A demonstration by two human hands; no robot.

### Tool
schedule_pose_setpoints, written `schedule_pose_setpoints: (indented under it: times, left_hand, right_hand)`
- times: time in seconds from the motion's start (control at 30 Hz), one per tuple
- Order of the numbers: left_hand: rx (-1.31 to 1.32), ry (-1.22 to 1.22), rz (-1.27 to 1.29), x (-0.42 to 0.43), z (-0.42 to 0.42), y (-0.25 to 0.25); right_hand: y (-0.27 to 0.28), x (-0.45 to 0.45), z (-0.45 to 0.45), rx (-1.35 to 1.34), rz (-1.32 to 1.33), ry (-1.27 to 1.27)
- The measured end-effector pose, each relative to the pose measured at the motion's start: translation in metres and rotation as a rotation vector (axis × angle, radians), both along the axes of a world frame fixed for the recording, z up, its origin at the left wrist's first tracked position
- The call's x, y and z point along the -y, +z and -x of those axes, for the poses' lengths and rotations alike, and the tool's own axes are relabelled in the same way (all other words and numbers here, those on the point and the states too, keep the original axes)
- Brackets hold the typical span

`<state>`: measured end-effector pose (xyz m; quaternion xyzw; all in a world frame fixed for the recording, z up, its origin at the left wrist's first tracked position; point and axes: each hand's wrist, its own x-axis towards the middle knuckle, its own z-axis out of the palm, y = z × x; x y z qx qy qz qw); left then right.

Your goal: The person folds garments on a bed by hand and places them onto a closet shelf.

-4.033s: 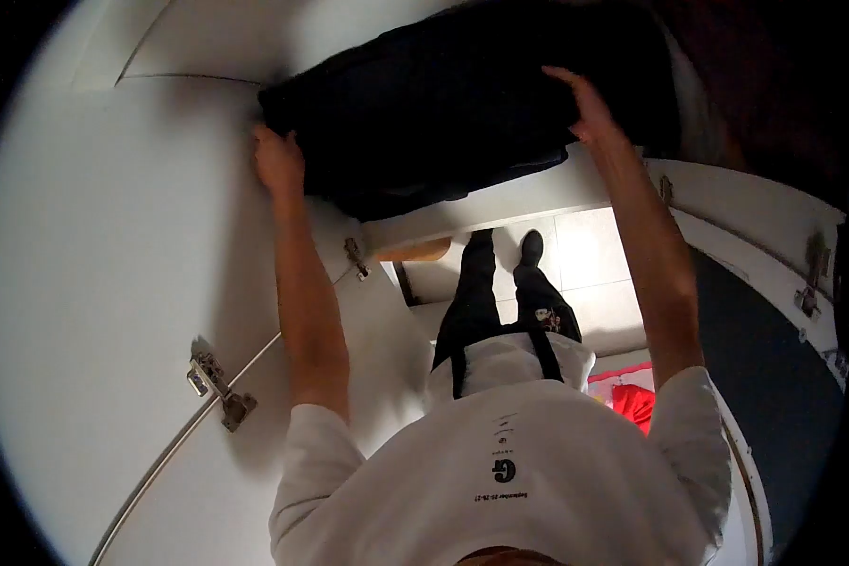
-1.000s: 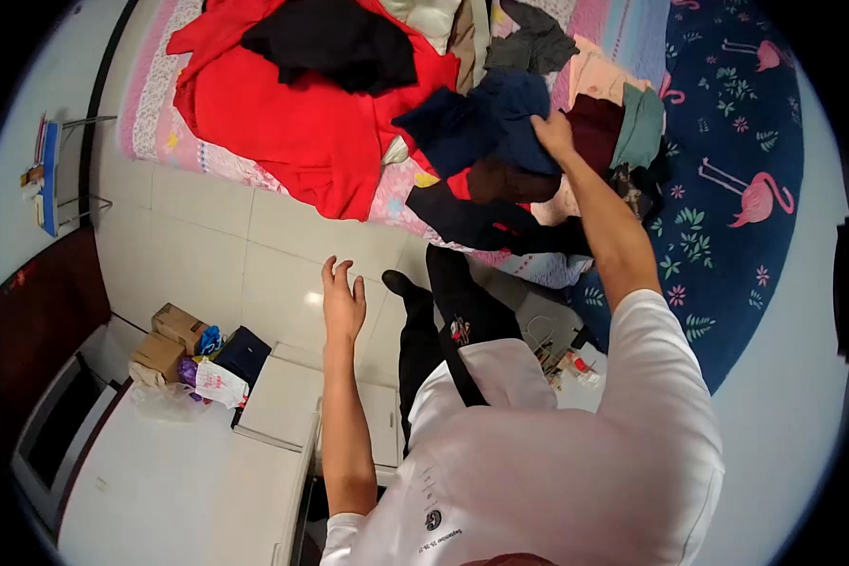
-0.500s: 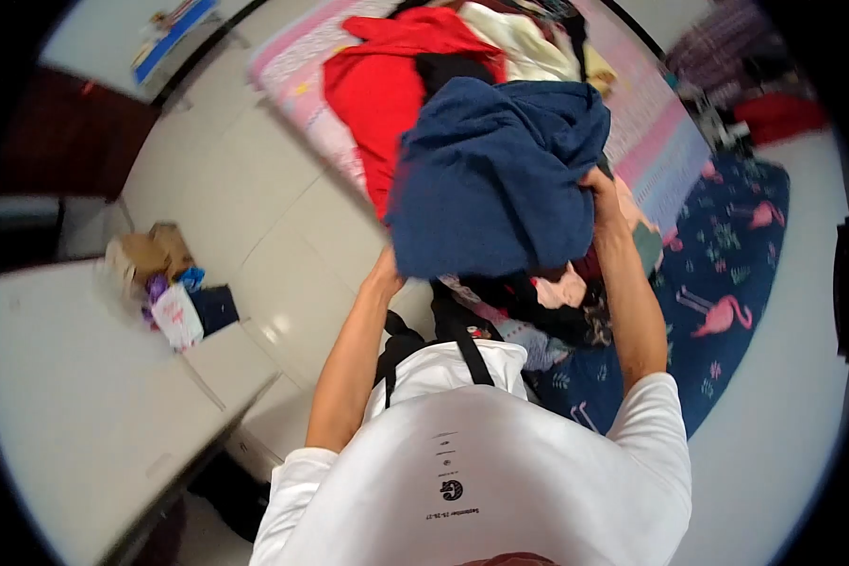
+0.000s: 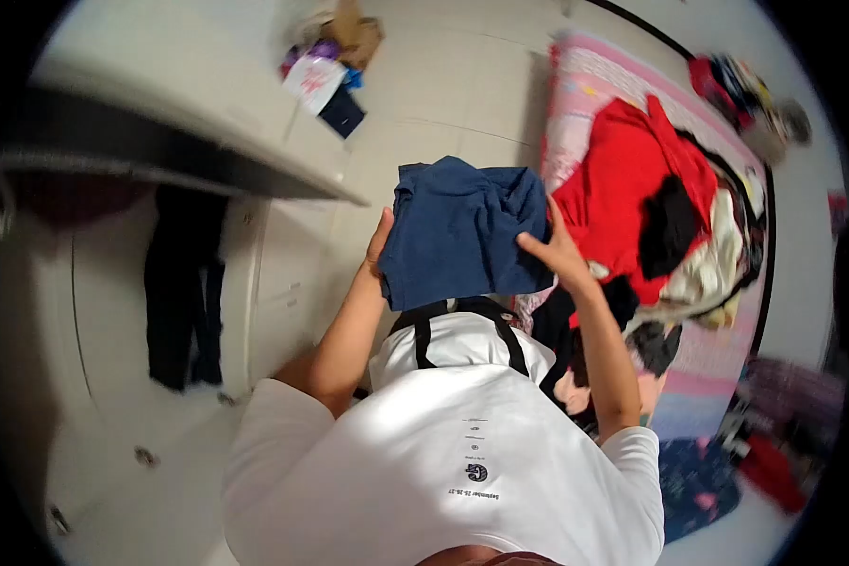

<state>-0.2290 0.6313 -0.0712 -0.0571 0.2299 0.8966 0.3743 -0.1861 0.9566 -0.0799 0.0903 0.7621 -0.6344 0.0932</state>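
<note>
A blue folded cloth is held in front of my body, above the floor. My left hand grips its left edge, with the fingers partly hidden behind the fabric. My right hand holds the right side, its thumb on top and the other fingers along the edge. The cloth's upper surface is creased and its lower left edge looks layered.
To the right is a bed with a red garment, a black garment and other clothes. Dark trousers lie in an open white cabinet at left. Bags and boxes stand on the floor at the top.
The view has swung from the bed toward the cabinet. The blue cloth, earlier lying on the bed under my right hand, is now up between both hands and looks more compact than half a second ago.
</note>
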Motion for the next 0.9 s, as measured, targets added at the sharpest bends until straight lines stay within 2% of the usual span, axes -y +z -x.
schedule_pose_setpoints:
  times: [0.03, 0.1, 0.2, 0.23, 0.27, 0.33, 0.43, 0.53, 0.63, 0.67, 0.77, 0.8, 0.9]
  left_hand:
    - [0.024, 0.04, 0.075, 0.021, -0.011, -0.001]
    - [0.089, 0.127, 0.228, 0.056, -0.03, 0.0]
    - [0.407, 0.245, 0.683, 0.107, -0.053, 0.038]
    - [0.301, 0.301, 0.718, 0.12, -0.069, 0.042]
    - [0.193, 0.351, 0.757, 0.132, -0.088, 0.047]
    - [0.048, 0.444, 0.852, 0.147, -0.121, 0.049]
    - [0.106, 0.706, 0.949, 0.157, -0.171, 0.06]
    - [0.066, 0.867, 0.875, 0.173, -0.211, 0.08]
    - [0.173, 0.982, 1.041, 0.19, -0.214, 0.099]
    - [0.119, 0.995, 1.029, 0.204, -0.217, 0.087]
    - [0.008, 0.964, 0.896, 0.214, -0.206, 0.112]
    - [-0.032, 0.928, 0.919, 0.223, -0.193, 0.113]
    - [-0.109, 0.787, 0.975, 0.23, -0.171, 0.121]
  right_hand:
    - [-0.011, 0.026, 0.007, -0.116, -0.136, 0.055]
    - [-0.002, 0.07, 0.022, -0.172, -0.095, 0.193]
    - [0.006, 0.12, 0.042, -0.095, -0.035, 0.315]
    - [0.008, 0.134, 0.046, -0.087, -0.026, 0.35]
    - [0.0, 0.148, 0.047, -0.214, -0.076, 0.393]
    - [0.002, 0.174, 0.048, -0.147, 0.071, 0.469]
    - [0.011, 0.202, 0.042, -0.051, 0.29, 0.608]
    - [0.017, 0.216, 0.045, 0.069, 0.524, 0.618]
    - [0.033, 0.24, 0.052, 0.239, 0.597, 0.547]
    - [0.02, 0.246, 0.058, 0.284, 0.583, 0.562]
    - [0.021, 0.255, 0.069, 0.147, 0.377, 0.438]
    - [0.025, 0.258, 0.079, -0.046, 0.227, 0.493]
    - [0.047, 0.271, 0.068, -0.223, 0.367, 0.633]
